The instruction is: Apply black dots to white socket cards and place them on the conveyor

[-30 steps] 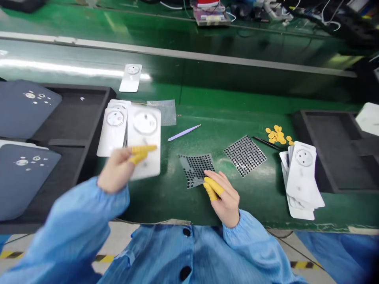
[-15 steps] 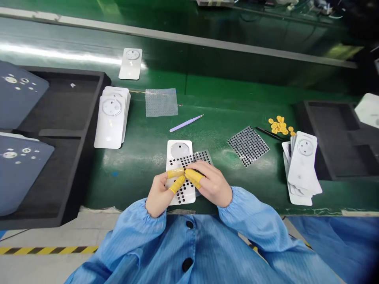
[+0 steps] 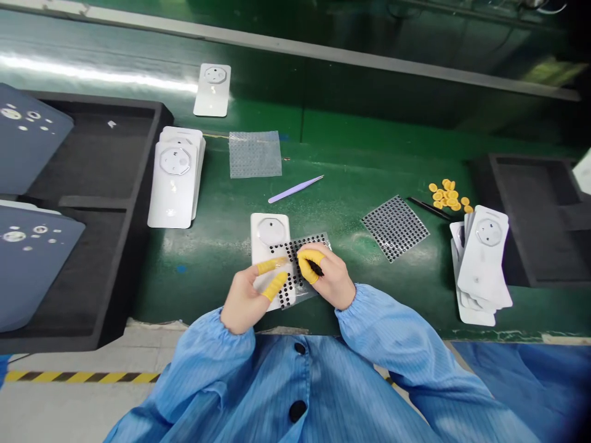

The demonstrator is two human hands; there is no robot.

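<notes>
A white phone-shaped plate point(image 3: 270, 256) with an octagonal window lies in front of me. A clear sheet of black dots point(image 3: 308, 245) overlaps its right side and reaches onto the bench. My left hand point(image 3: 244, 298), in yellow finger cots, rests over the plate's lower left; thumb and index finger are apart with nothing visible between them. Over the dotted sheet, my right hand point(image 3: 327, 274) is curled, its cot-covered thumb and index finger pinched together. Something small and dark shows inside that curl, but its kind is unclear.
Lilac tweezers point(image 3: 295, 190) lie beyond the plate, near a translucent dotted sheet point(image 3: 255, 155). Rightward are another black-dot sheet point(image 3: 396, 228), black tweezers point(image 3: 430, 209), yellow finger cots point(image 3: 447, 195) and stacked white plates point(image 3: 482, 258). Black trays point(image 3: 167, 117) flank the bench; more plates point(image 3: 172, 194) stand left.
The white plate has shifted left under my left hand. My right hand has drawn away from my left fingertips and curled, and my left thumb and index finger have parted.
</notes>
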